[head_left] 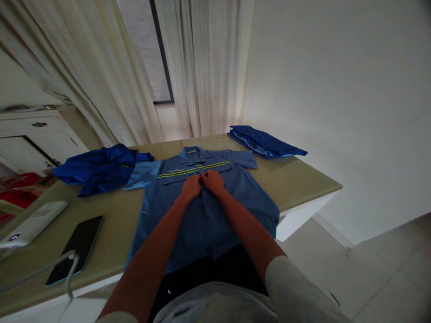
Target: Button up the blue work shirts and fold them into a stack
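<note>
A blue short-sleeved work shirt (pixel 215 215) lies spread face up on the table, its collar at the far side and its hem hanging over the near edge. Yellow-green stripes cross its chest. My left hand (pixel 191 185) and my right hand (pixel 213 180) meet at the front placket, just below the stripes. Both have their fingers closed in a pinch on the shirt's front edges. Whatever button sits between the fingertips is hidden.
Crumpled dark blue clothing (pixel 104 168) lies left of the shirt. A folded blue stack (pixel 266 141) sits at the back right of the table (pixel 303 179). Near the left edge are a phone (pixel 79 244), a white cable (pixel 69 269) and a white power strip-like device (pixel 37 222).
</note>
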Available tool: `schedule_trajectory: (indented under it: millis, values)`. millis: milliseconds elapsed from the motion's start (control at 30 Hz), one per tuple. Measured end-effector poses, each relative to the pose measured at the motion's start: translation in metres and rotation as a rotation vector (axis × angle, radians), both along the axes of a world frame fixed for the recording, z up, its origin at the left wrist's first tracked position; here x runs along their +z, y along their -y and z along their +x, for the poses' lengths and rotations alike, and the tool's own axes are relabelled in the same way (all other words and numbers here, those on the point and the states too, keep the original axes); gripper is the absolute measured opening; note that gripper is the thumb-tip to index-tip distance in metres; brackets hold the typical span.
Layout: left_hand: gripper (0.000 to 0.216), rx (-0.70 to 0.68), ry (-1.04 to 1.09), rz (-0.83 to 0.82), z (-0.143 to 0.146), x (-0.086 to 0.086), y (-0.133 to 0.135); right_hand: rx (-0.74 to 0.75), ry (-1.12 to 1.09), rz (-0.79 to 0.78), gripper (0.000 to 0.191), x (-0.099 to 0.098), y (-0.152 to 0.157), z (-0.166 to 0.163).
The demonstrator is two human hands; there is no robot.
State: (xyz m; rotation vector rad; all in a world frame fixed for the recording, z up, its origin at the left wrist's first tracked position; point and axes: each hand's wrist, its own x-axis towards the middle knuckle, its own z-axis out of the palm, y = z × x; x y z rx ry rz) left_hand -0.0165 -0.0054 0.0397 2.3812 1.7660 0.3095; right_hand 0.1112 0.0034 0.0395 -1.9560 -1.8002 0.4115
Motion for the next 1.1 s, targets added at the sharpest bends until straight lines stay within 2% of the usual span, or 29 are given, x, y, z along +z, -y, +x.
schedule_trajectory:
  millis: [133,267,400,533,633,767,900,1100]
  values:
    - [0.028,0.064,0.121,0.146,0.006,-0.026,-0.009,0.121,-0.133,0.084,0.028,-0.021,-0.005,0.02]
    - [0.017,0.03,0.169,0.213,0.001,-0.038,-0.012,0.234,-0.288,0.153,0.031,-0.027,-0.001,0.029]
    - [0.022,0.046,0.276,0.193,-0.005,-0.038,-0.017,0.226,-0.267,0.14,0.037,-0.03,0.001,0.024]
    - [0.009,0.009,0.446,0.156,-0.008,-0.035,-0.017,0.225,-0.206,0.175,0.021,-0.034,0.0,0.024]
    - [0.005,-0.003,0.51,0.184,-0.01,-0.032,-0.015,0.204,-0.248,0.218,0.015,-0.036,-0.002,0.027]
    - [0.004,0.016,0.526,0.211,-0.01,-0.03,-0.012,0.232,-0.363,0.244,0.028,-0.037,-0.003,0.029]
    - [0.003,0.005,0.542,0.17,-0.01,-0.029,-0.012,0.288,-0.312,0.257,0.045,-0.039,-0.001,0.029]
    - [0.008,-0.041,0.549,0.149,-0.011,-0.032,-0.013,0.194,-0.248,0.27,0.033,-0.039,0.0,0.027]
